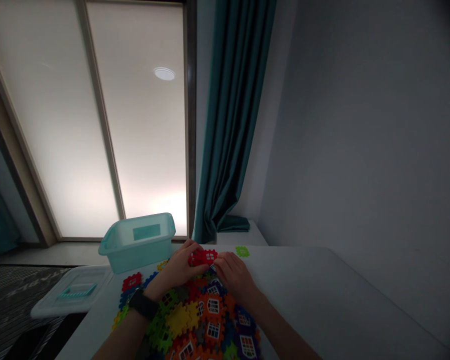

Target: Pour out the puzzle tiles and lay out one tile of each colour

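Note:
A red interlocking building tile (209, 257) with a white window pattern is pinched between my hands at the far side of a tile heap. My left hand (185, 262), with a black watch on the wrist, has its fingers curled over the tile's left part. From the right, my right hand (233, 272) closes its fingertips on the tile's edge. Beneath both hands spreads a heap of toothed tiles, among them an orange tile (213, 306) with a white window, a yellow tile (180, 320) and a purple tile (247, 346). My fingers hide part of the red tile.
A translucent teal bin (140, 250) stands at the table's far left. Its pale lid (75, 290) with a teal handle lies left of the table. One light green tile (242, 251) sits apart on the white table (303, 295). Another red tile (131, 282) lies left.

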Demonstrator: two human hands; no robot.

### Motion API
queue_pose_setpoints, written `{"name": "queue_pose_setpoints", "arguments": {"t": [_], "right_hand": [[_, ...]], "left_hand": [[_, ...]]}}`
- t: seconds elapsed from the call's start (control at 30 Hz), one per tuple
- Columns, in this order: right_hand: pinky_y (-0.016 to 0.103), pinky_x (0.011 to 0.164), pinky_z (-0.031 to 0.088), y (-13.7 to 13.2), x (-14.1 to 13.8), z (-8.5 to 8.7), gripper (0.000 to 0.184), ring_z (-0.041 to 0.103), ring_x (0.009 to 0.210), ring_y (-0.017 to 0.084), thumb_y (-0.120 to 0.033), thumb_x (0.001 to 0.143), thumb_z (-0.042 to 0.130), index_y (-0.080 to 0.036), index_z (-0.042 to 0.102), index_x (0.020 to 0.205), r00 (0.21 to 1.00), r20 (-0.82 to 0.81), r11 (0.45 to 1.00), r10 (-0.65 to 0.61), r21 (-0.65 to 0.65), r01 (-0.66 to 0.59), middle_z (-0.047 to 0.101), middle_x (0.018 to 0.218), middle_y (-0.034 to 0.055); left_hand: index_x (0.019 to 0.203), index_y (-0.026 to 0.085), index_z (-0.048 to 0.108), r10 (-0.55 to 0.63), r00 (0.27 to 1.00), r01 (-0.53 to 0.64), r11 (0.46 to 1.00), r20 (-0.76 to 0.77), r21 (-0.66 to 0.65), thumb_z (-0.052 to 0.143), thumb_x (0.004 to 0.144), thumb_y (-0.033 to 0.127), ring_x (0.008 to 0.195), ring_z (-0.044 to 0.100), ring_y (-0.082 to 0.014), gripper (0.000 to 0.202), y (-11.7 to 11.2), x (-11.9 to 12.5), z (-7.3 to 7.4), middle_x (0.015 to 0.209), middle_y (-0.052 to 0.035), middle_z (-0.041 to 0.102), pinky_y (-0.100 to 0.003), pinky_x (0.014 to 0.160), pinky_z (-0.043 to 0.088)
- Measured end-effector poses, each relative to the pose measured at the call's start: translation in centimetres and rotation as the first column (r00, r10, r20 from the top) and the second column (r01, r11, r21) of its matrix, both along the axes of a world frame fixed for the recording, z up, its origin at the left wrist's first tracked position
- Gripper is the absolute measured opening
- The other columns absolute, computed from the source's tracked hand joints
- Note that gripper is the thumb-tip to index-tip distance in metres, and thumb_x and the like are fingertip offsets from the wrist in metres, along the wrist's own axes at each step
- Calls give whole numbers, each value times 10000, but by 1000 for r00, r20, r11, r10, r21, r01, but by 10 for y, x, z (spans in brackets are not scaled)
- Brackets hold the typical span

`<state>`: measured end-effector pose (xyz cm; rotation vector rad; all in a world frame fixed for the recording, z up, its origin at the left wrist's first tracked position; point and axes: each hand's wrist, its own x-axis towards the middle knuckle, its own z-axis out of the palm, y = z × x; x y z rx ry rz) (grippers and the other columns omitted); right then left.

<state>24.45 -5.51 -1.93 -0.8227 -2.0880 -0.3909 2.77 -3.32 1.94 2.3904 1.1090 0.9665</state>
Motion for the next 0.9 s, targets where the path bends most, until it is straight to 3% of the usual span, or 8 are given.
{"name": "queue_pose_setpoints", "arguments": {"t": [0.1, 0.27, 0.6, 0.9], "right_hand": [[389, 818, 571, 2, 3, 0, 95, 653, 940, 232, -185, 966, 521, -242, 568, 1027, 999, -43, 997, 7, -73, -10, 641, 1047, 77], [466, 944, 568, 4, 10, 3, 281, 604, 1198, 280, -261, 955, 577, -261, 521, 1231, 993, -117, 985, -1, -170, -19, 575, 1310, 121], [449, 917, 576, 3, 9, 8, 232, 623, 1144, 274, -229, 972, 558, -251, 565, 1203, 995, -101, 994, -7, -105, -4, 621, 1253, 117], [477, 942, 538, 6, 10, 3, 285, 625, 1101, 282, -202, 930, 616, -262, 597, 1208, 998, -11, 986, -67, -151, 65, 643, 1229, 96]], "left_hand": [[1109, 249, 609, -10, 999, 10, 1000, 46, -11, 733, 829, 364, 967, 625, -234, 327, 4, -2, -4, 1108, -40, 580, -382, 883, 516], [1190, 270, 585, -35, 995, 32, 999, 94, 43, 724, 852, 332, 1068, 602, -258, 371, 5, -1, -5, 1185, -53, 565, -403, 951, 495], [1174, 256, 562, -63, 988, 54, 996, 141, 64, 705, 863, 270, 1061, 604, -252, 343, 1, 4, -5, 1164, -55, 570, -403, 942, 500], [1237, 247, 533, 8, 999, -9, 1000, 51, 19, 709, 840, 272, 1075, 625, -269, 434, 4, 6, -15, 1209, -75, 597, -420, 941, 509]]}}
